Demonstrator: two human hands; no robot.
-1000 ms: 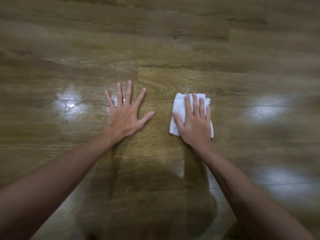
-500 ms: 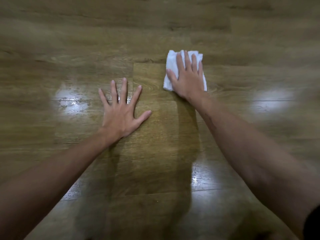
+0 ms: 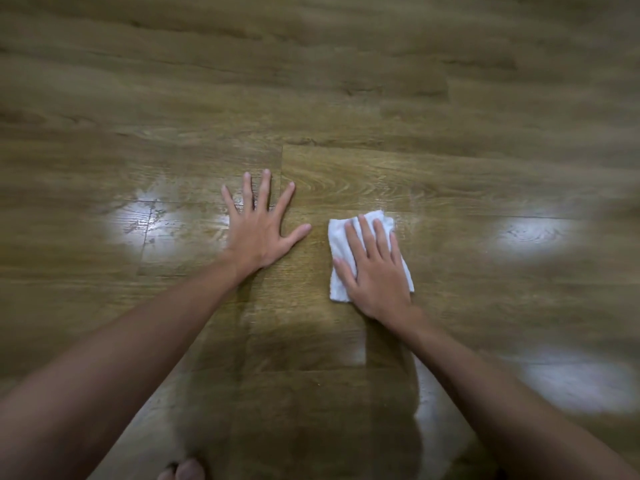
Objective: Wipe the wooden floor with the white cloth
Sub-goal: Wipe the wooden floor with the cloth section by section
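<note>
The folded white cloth (image 3: 341, 237) lies flat on the wooden floor (image 3: 346, 98), a little right of centre. My right hand (image 3: 375, 271) presses down on it with straight fingers and covers most of it; the cloth's left edge and far corners show. My left hand (image 3: 259, 226) rests flat on the bare floor just left of the cloth, fingers spread, holding nothing. A narrow strip of floor separates the two hands.
Glossy brown planks fill the whole view, with bright light reflections at the left (image 3: 152, 223), right (image 3: 533, 233) and lower right (image 3: 581, 386). A bare foot's toes (image 3: 183, 471) show at the bottom edge. My shadow falls on the floor between my arms.
My right hand pushed the cloth away across the floor, then pulled it back toward me, level with the left hand. The left hand stayed planted.
</note>
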